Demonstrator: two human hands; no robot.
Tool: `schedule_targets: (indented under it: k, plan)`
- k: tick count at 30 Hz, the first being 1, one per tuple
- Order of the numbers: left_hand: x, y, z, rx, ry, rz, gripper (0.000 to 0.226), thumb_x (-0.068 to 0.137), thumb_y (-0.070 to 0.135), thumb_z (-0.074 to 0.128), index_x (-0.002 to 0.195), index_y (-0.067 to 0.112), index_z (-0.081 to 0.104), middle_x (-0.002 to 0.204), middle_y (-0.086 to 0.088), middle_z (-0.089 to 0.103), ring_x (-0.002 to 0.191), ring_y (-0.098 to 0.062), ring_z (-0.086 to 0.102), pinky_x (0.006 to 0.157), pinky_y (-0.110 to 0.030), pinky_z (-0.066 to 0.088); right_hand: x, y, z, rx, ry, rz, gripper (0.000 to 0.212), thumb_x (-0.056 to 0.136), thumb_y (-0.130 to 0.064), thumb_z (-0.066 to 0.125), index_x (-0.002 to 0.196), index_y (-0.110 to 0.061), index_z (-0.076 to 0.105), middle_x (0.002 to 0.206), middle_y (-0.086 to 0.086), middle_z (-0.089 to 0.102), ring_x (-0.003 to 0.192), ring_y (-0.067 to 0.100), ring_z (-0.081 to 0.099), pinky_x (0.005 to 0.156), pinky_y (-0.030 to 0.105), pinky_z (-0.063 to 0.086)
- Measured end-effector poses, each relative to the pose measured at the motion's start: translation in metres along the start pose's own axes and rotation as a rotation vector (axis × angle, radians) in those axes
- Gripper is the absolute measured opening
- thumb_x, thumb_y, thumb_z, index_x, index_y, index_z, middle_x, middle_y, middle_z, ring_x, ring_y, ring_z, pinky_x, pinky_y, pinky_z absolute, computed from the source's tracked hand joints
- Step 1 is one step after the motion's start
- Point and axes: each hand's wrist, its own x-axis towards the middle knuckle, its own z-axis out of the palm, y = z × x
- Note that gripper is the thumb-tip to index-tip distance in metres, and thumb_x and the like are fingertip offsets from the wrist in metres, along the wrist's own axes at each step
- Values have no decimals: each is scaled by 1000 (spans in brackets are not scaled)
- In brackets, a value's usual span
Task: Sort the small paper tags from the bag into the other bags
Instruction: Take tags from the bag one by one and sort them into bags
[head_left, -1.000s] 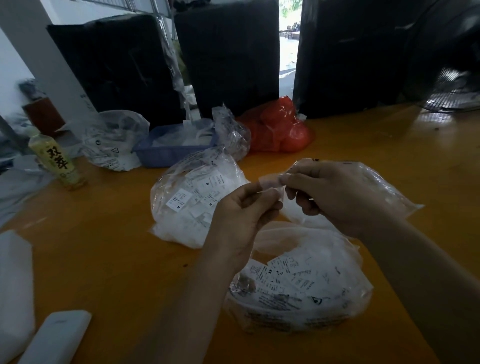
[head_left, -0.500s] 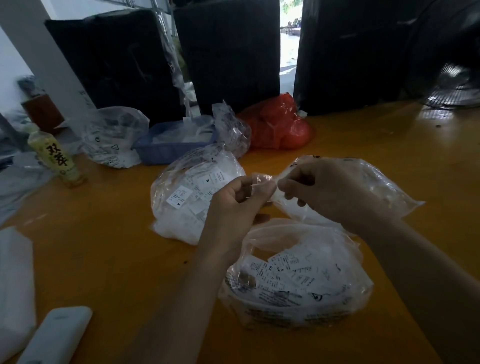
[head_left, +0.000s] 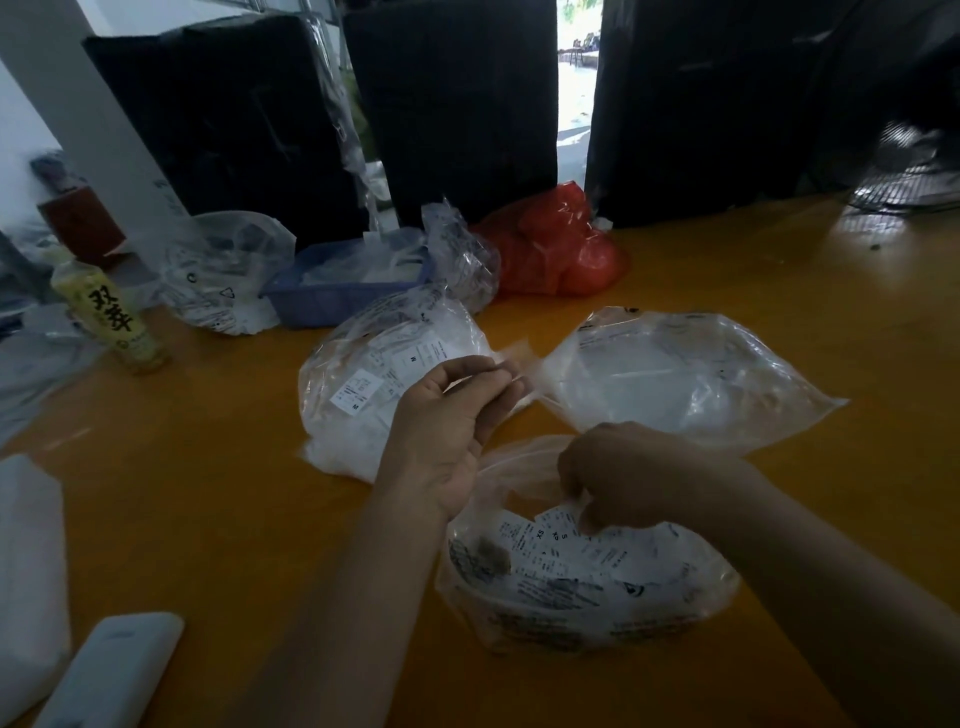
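Three clear plastic bags lie on the orange table. The near bag is full of small white paper tags printed with S and XS. A second bag at the left holds tags marked M. A third bag lies at the right, mostly flat. My left hand is raised between the two far bags and pinches a small tag at its fingertips. My right hand reaches down into the mouth of the near bag, fingers curled among the tags there; what they hold is hidden.
A blue tray, another clear bag, a red bag and a drink bottle stand behind. Black bundles line the back edge. A white flat object lies near left, and a fan stands far right.
My right hand let go of the tag and dropped from beside the left hand down into the near bag. My left hand stayed up, keeping the tag.
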Motion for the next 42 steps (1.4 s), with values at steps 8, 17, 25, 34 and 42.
schedule_targets:
  k: [8,17,25,34,42]
  plan:
    - [2,-4,-1,-15,-27,19,29,66,8,84,94,2,80,100,-16,79,98,-29,78,73,-23,63,0,2,-1,-8,-27,-27,40,91,-45,72,118,-16,70,111,0,67,101,20,60,78,28,45]
    - [1,-2,1,-49,-28,19,43,70,6,79,110,-3,71,104,-20,78,99,-28,78,72,-21,63,4,7,2,-1,-81,-55,45,85,-55,74,111,-18,73,104,-1,69,92,17,60,65,27,39]
    - [2,-5,1,-57,-46,17,43,72,10,80,112,-3,69,105,-20,78,104,-29,77,76,-25,63,-2,7,-6,51,-3,-66,18,96,-32,66,103,-18,75,100,0,71,90,18,66,78,29,54]
    - [1,-4,0,-4,-29,20,49,69,8,84,114,-1,70,108,-20,78,101,-26,77,73,-24,63,-9,21,-18,115,127,-91,14,94,-19,63,105,-15,70,98,0,71,86,17,67,76,29,56]
    - [0,-1,0,51,20,34,43,69,13,83,110,5,72,105,-12,80,99,-18,78,61,-18,59,-2,29,-19,228,308,-105,20,88,-44,75,104,-30,77,76,-22,55,69,-2,55,66,13,42]
